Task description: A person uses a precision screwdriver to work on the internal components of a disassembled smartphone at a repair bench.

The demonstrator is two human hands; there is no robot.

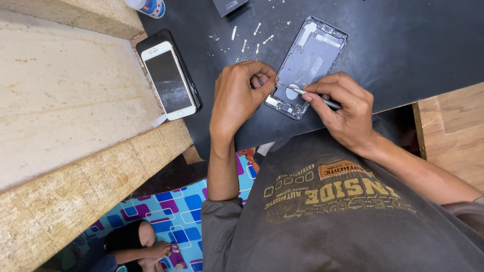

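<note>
1. The dark surface ends in a near edge that runs slantwise just below both hands; bare dark room lies to the right of the phone shell, while small screws and strips are scattered just beyond its left side.
2. The phone shell lies flat and opened, its long axis slanting from the near edge up and to the right, its lower end closest to the person.
3. The left hand is curled at the shell's lower left corner, its fingers pressed together there.
4. The right hand pinches a thin metal tool, whose tip points left onto the shell's lower part.
5. A white phone rests on a black one at the surface's left edge, well apart.
</note>
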